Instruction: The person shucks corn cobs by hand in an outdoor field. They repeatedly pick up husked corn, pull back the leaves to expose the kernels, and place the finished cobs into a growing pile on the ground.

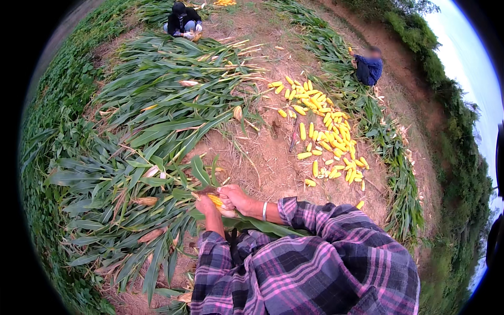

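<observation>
Between my two hands is a partly husked ear of corn [216, 200], its yellow kernels showing. My left hand [206, 206] grips it on the left side, near the brown silk [207, 190]. On its right side my right hand [235, 198] has its fingers closed on the pale husk [228, 213]. A metal bangle [264, 211] circles my right wrist. Green corn leaves [271, 227] pass beneath my right forearm. Left of my hands, cut corn stalks [130, 197] lie in a row, some with ears still in dry husks [146, 201].
Husked yellow corn ears [334, 138] lie scattered on bare soil ahead to the right. A dark stick-like thing [293, 136] lies beside them. One person [183, 21] crouches at the top left, another [369, 67] sits by the right row of stalks [378, 114].
</observation>
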{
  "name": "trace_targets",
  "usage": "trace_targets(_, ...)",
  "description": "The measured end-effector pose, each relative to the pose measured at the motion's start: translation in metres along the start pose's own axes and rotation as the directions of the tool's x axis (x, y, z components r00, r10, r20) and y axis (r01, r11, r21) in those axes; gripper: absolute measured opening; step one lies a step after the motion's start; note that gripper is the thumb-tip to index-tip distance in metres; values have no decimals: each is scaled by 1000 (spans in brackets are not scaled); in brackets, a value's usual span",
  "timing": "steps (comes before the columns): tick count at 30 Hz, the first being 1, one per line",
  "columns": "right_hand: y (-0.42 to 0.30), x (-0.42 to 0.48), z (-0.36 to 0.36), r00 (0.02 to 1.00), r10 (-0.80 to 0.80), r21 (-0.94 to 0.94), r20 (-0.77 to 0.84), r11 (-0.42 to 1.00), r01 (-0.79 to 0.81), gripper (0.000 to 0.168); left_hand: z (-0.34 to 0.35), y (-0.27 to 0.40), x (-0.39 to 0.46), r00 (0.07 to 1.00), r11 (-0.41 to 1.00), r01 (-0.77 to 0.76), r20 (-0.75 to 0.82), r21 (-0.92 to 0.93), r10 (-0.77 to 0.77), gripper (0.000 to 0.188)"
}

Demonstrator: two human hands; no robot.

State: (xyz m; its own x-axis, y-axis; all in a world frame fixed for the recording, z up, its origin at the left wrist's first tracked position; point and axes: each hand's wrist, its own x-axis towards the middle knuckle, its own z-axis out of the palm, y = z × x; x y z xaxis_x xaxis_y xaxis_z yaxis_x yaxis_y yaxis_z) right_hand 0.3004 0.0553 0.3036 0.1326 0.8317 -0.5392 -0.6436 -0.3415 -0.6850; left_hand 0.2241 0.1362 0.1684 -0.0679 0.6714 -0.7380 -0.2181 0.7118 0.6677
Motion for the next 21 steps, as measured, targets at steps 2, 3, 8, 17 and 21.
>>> trace_targets(2, -3, -3, 7, 999, 12, 17, -39, 1000, -11, 32, -1, 7, -9, 1000, 1000, -13, -17, 27, 13, 22)
trace_targets(3, -4, -4, 10, 998, 18, 18, -54, 1000, -17, 33, -4, 8, -8, 1000, 999, -27, -8, -23, 27, 22)
trace_targets(8, -16, -40, 21, 994, 46, -4, -103, 999, -47, 34, -9, -3, 7, 999, 999, 16, -51, 42, -14, 36)
trace_targets(17, -27, -65, 18, 996, 75, -8, 38, 997, -75, 36, -17, -10, 24, 994, 994, 93, -48, -65, -96, 28)
trace_targets(21, -29, -62, 12, 992, 121, -59, 36, 991, -119, 38, -21, 8, 18, 989, 922, 150, 60, -356, -138, 23)
